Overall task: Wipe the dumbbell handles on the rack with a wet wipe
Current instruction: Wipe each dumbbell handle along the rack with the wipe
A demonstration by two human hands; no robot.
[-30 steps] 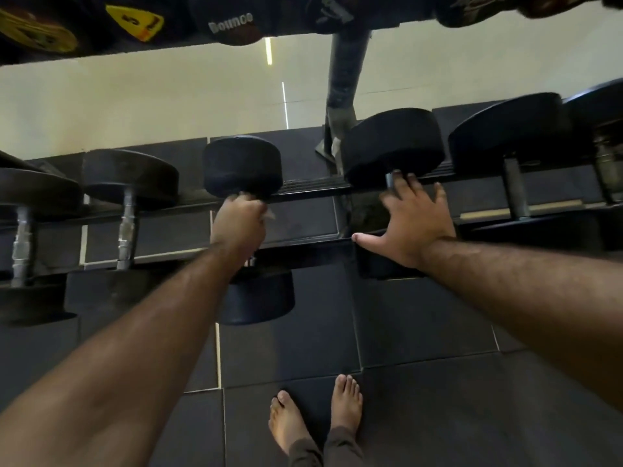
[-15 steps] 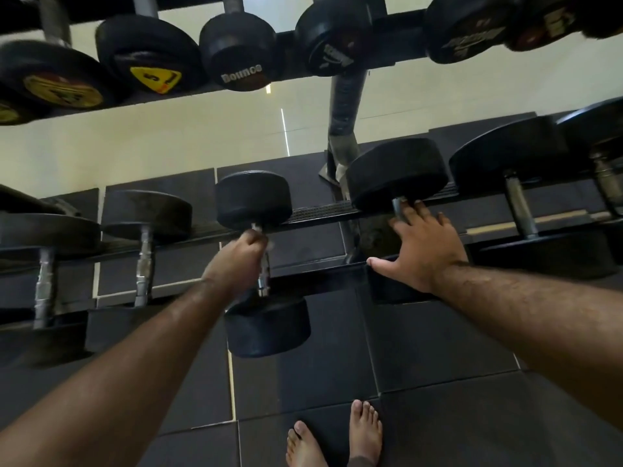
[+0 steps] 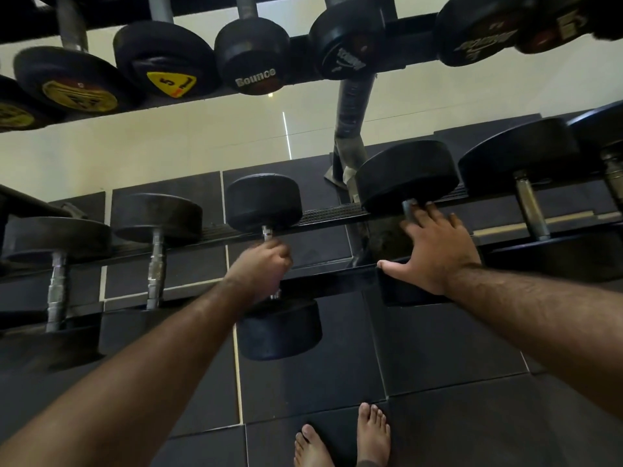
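Observation:
Black dumbbells lie across the lower rack rails (image 3: 330, 217). My left hand (image 3: 261, 267) is curled round the steel handle of the middle dumbbell (image 3: 264, 202); the wet wipe is hidden inside the blurred fist. A short piece of handle (image 3: 267, 232) shows above my knuckles. My right hand (image 3: 435, 251) lies flat with spread fingers over the handle of the neighbouring dumbbell (image 3: 406, 175) to the right, its thumb on the front rail.
Two more dumbbells (image 3: 156, 214) sit to the left and others (image 3: 519, 153) to the right. An upper shelf carries smaller dumbbells (image 3: 253, 55). A grey rack post (image 3: 352, 109) stands behind. My bare feet (image 3: 344, 439) stand on black floor mats.
My left hand has slid down the handle toward the near weight, baring the handle's top. The view has tilted up, showing more of the upper shelf. My right hand stays put.

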